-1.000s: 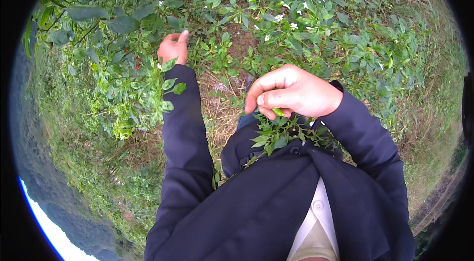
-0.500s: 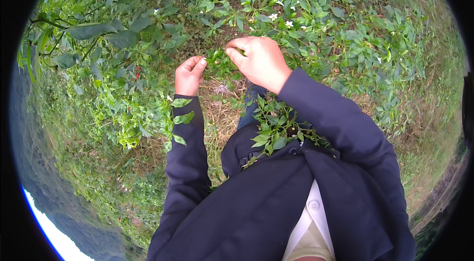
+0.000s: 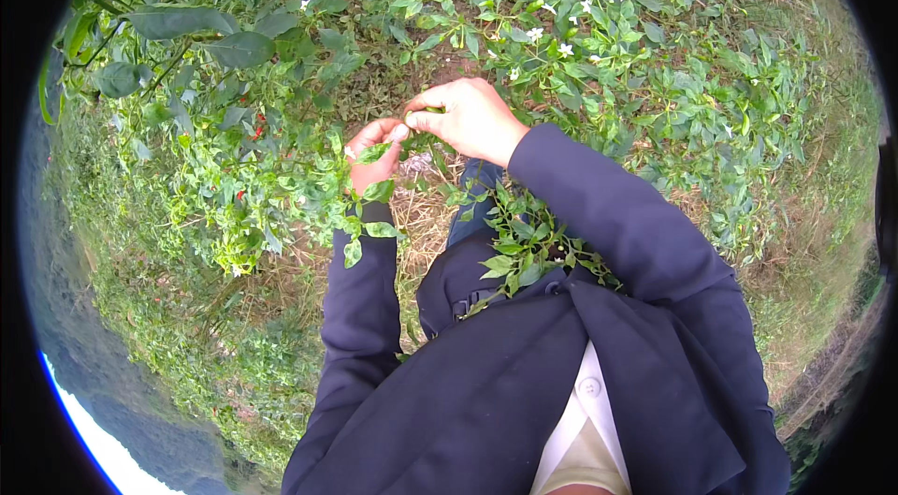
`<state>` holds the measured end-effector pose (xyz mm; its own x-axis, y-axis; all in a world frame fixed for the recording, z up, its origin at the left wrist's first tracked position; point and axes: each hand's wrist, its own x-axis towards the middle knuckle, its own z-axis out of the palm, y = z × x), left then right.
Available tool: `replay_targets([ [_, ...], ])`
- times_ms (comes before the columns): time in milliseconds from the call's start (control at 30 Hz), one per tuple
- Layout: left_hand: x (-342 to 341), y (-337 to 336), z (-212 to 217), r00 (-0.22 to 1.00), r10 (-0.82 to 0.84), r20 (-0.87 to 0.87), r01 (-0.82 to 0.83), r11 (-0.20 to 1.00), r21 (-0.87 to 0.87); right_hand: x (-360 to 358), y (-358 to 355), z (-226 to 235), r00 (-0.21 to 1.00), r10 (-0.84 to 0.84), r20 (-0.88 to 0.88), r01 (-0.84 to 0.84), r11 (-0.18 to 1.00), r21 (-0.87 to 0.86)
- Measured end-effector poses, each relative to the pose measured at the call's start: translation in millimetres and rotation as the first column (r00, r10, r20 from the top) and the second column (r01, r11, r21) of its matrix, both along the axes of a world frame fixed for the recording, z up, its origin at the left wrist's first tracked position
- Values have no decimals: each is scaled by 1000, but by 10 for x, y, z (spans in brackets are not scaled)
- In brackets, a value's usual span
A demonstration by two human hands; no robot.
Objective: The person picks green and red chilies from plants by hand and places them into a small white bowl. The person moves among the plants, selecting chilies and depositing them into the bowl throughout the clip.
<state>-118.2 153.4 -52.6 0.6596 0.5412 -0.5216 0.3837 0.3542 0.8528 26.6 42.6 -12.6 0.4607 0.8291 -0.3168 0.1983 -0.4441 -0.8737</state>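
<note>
My left hand [image 3: 366, 175] and my right hand [image 3: 474, 118] meet in the upper middle, fingertips nearly touching. Both are closed in a pinch. Between the right thumb and fingers shows a small green piece [image 3: 434, 109], too hidden to name surely. What the left fingertips grip is hidden, and a green leaf [image 3: 374, 153] lies across that hand. More leaves of a chili plant [image 3: 379, 229] hang over the left wrist and cuff. A leafy chili sprig [image 3: 528, 247] stands against the front of my dark jacket.
Chili bushes [image 3: 580, 74] with white flowers spread at the upper right. Small red chilies [image 3: 258, 132] hang among the bushes on the left. Large dark leaves [image 3: 178, 21] reach in at the upper left. Dry straw [image 3: 421, 214] covers the ground below my hands.
My right hand has moved left and slightly down to the left hand, closing the gap between them. The left hand has shifted a little down and right, and leaves now cover part of it.
</note>
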Motion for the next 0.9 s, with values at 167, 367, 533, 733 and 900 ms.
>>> replay_targets([
  [167,-43,-201,144,978,-196,71,149,895,420,-218,-154,19,910,-202,-362,231,972,40],
  [367,-44,-285,298,932,-363,1,269,692,670,-79,-354,-18,45,-298,-953,309,912,-271],
  [533,-41,-240,428,955,-257,-146,296,817,495,154,-515,-15,128,-60,-990,261,965,-25],
  [733,518,296,303,972,76,-221,36,886,463,310,-496,-21,407,-263,-875,335,934,-125],
  [900,567,340,-34,750,-522,-406,606,789,106,215,-406,-135,694,-442,-568,414,891,-188],
])
